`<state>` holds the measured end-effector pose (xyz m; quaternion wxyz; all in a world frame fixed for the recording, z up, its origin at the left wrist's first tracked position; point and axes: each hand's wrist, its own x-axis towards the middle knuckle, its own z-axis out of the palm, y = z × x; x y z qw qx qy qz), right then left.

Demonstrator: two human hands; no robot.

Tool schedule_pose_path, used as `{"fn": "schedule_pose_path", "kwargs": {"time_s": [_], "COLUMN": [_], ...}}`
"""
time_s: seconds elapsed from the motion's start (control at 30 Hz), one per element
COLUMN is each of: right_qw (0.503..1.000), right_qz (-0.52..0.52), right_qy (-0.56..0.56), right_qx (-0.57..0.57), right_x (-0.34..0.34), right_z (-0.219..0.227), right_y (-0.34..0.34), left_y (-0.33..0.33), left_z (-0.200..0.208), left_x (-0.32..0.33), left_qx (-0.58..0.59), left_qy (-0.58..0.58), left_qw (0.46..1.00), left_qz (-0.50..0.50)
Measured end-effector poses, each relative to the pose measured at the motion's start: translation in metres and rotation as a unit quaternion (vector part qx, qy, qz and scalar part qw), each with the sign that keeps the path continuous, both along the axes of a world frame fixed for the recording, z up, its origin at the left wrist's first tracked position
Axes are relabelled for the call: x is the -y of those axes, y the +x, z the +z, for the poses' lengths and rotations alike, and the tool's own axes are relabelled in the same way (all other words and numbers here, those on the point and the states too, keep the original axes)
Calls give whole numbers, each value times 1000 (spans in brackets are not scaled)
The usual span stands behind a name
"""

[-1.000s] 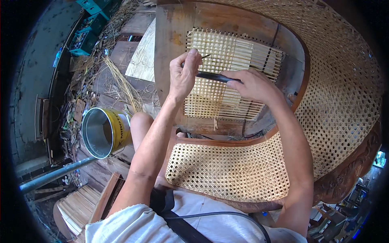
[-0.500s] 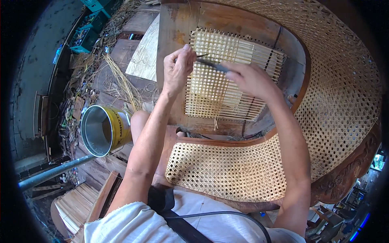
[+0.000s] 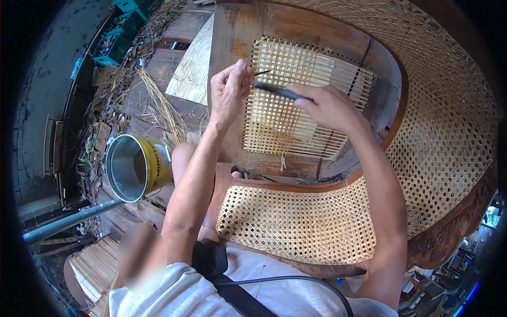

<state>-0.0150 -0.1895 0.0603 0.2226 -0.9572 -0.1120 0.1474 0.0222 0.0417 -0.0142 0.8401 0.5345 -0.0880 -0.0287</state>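
Note:
Over the left edge of a half-woven cane panel (image 3: 282,113), my left hand (image 3: 229,92) is raised and closed. A thin dark spike (image 3: 263,72) sticks out to the right from its fingers; the rest of it is hidden. My right hand (image 3: 330,108) grips a dark, bar-like hand tool (image 3: 277,91). Its far end reaches close to my left fingers, and I cannot tell whether they touch. The panel's strands cross densely on the left, while mostly horizontal strands show on the right. Around it is a curved wooden seat frame (image 3: 306,21).
Finished cane webbing (image 3: 296,222) covers the curved part nearest me and sweeps up the right side. A yellow metal bucket (image 3: 153,168) stands at left beside a pipe (image 3: 74,221). Loose cane strands (image 3: 161,105), a pale board (image 3: 193,66) and green crates (image 3: 111,47) lie beyond.
The tool in my right hand has shifted slightly lower and is less blurred. My left hand stays closed in nearly the same place. The whole view has shifted slightly.

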Motion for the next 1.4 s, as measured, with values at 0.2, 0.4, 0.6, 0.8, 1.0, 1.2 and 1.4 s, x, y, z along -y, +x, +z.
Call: {"fn": "schedule_pose_path", "kwargs": {"time_s": [0.2,0.4,0.6,0.8,1.0,1.2,1.4], "right_qw": [998,998,999,999,1000,999,999], "right_qz": [47,46,-10,-12,17,22,50], "right_qy": [-21,-17,31,15,4,-15,-9], "right_qx": [-19,-31,-19,-29,-23,-40,0], "right_x": [-6,-5,-1,11,12,13,17], "right_z": [-3,-1,2,-11,10,16,12], "right_y": [-3,0,-4,-13,-7,18,16], "left_y": [1,1,5,0,27,27,18], "left_z": [3,9,1,20,23,25,29], "left_x": [1,6,8,10,18,30,35], "left_qx": [7,6,10,19,31,25,51], "left_qy": [20,28,29,28,54,107,92], "left_qw": [1000,999,999,999,997,992,994], "left_qz": [17,45,37,39,35,55,42]}}
